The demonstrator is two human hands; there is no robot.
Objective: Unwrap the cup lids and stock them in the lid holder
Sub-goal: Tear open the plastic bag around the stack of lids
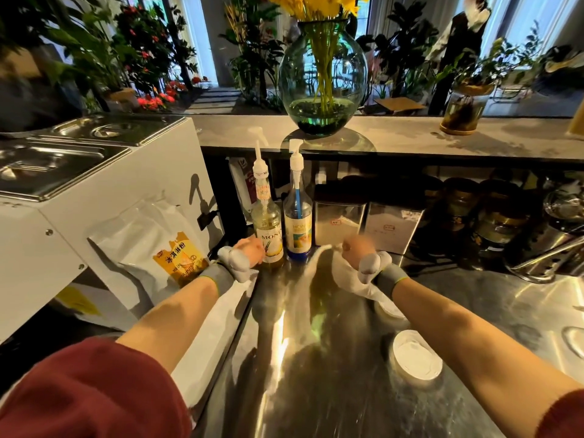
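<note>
My right hand (358, 249) is a closed fist gripping a clear plastic wrap (311, 263), which streams blurred to the left and down over the steel counter (316, 374). My left hand (249, 251) is also fisted, just left of the syrup bottles, with pale film hanging below its wrist. Both hands wear grey-cuffed work gloves. A stack of white cup lids (417, 358) stands on the counter beside my right forearm. A second white lid (390, 311) shows partly under that forearm. No lid holder is in view.
Two pump syrup bottles (268, 235) (297, 229) stand right behind my hands. Metal tins (395, 229) and dark jars line the back right. A white machine (94, 216) with steel pans and a powder bag (180, 257) is on the left. A glass vase (322, 74) sits on the upper ledge.
</note>
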